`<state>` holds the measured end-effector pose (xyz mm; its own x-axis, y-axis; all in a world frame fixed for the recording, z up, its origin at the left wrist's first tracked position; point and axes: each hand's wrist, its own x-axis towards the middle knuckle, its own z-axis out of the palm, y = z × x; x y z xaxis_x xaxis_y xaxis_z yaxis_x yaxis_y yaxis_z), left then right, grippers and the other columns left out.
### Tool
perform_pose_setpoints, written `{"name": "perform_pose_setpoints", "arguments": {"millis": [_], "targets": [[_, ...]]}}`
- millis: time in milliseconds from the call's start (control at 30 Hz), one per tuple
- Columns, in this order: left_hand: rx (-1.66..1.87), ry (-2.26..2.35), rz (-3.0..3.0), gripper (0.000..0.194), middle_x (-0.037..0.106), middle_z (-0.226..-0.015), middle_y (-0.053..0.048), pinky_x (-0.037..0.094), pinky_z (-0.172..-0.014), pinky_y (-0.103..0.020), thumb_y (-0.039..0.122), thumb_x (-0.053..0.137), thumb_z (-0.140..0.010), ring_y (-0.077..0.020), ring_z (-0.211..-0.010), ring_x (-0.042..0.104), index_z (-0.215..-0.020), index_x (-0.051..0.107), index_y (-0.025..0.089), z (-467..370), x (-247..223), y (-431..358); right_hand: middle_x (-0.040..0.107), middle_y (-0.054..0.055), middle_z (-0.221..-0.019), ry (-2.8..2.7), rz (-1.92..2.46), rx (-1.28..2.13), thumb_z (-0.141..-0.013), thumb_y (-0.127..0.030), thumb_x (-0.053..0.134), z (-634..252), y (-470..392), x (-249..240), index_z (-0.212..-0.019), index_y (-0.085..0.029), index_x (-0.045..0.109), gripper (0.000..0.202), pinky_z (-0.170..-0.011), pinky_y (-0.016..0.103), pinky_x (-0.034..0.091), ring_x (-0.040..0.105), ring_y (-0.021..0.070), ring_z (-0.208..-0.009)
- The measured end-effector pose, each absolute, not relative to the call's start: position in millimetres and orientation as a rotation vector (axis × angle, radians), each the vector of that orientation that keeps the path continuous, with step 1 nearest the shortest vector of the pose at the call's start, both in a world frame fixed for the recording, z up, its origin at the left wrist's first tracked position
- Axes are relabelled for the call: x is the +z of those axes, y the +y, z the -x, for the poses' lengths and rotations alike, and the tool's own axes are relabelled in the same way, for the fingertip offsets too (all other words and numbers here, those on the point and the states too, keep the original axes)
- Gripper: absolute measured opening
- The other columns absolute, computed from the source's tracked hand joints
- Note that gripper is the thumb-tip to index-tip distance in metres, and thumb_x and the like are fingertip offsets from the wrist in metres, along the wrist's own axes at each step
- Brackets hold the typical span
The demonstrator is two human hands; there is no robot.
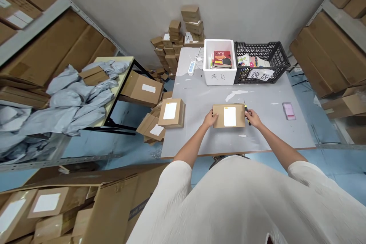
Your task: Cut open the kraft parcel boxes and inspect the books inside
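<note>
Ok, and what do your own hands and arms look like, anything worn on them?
The left hand and right hand are bare, fingers ungloved, with no watch or band visible. The left forearm and right forearm are uncovered below the short, off-white sleeves of a loose shirt. No cables or markings show on them.

soft, even light is filling the room and casting only faint shadows; white labels are washing out, the edges are stretching and bowing, and pixelation is hiding the phone's screen.
</note>
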<state>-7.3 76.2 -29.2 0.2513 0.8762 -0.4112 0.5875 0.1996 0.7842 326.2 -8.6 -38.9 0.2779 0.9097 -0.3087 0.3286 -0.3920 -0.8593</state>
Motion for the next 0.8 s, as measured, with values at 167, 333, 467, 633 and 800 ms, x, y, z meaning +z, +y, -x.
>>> {"name": "perform_pose_setpoints", "arguments": {"millis": [167,333,467,633,800], "targets": [[0.347,1.454,-1.444,0.061,0.073,-0.147,-0.015,0.056,-0.111,-0.047,0.040,0.066,-0.098,-0.0338,-0.127,0.073,-0.155,0.058,0.020,9,-45,67,0.083,0.008,-0.110,-1.109,1.857,1.145,-0.093,-0.069,0.062,-326,-15,-49,-0.119,-0.027,0.059,0.050,-0.094,0.042,0.062,0.079,0.0262,-0.106],[0.348,1.381,-1.375,0.083,0.072,-0.150,-0.014,0.055,-0.114,-0.044,0.042,0.075,-0.094,-0.0310,-0.130,0.072,-0.168,0.042,0.023,14,-49,58,0.082,0.006,-0.096,-1.168,1.924,1.109,-0.090,-0.074,0.062,-322,-17,-49,-0.112,-0.027,0.060,0.052,-0.086,0.042,0.060,0.075,0.0261,-0.091],[0.317,1.336,-1.402,0.096,0.073,-0.148,-0.012,0.053,-0.117,-0.043,0.036,0.077,-0.091,-0.0289,-0.131,0.072,-0.173,0.030,0.023,16,-48,53,0.079,0.002,-0.089,-1.170,1.951,1.112,-0.090,-0.074,0.058,-316,-21,-45,-0.113,-0.027,0.059,0.052,-0.081,0.041,0.059,0.072,0.0246,-0.081],[0.259,1.379,-1.478,0.083,0.077,-0.139,-0.013,0.057,-0.110,-0.042,0.040,0.073,-0.095,-0.0296,-0.127,0.073,-0.169,0.039,0.022,22,-41,40,0.082,0.003,-0.094,-1.165,1.961,1.097,-0.091,-0.071,0.060,-321,-32,-30,-0.116,-0.028,0.060,0.050,-0.083,0.040,0.060,0.075,0.0249,-0.086],[0.176,1.365,-1.499,0.082,0.082,-0.122,-0.012,0.061,-0.094,-0.037,0.057,0.074,-0.094,-0.0288,-0.112,0.078,-0.162,0.047,0.021,36,-31,29,0.083,0.004,-0.088,-1.164,1.870,1.212,-0.090,-0.069,0.069,-336,-42,-9,-0.109,-0.027,0.062,0.046,-0.082,0.038,0.062,0.080,0.0253,-0.087]]}}
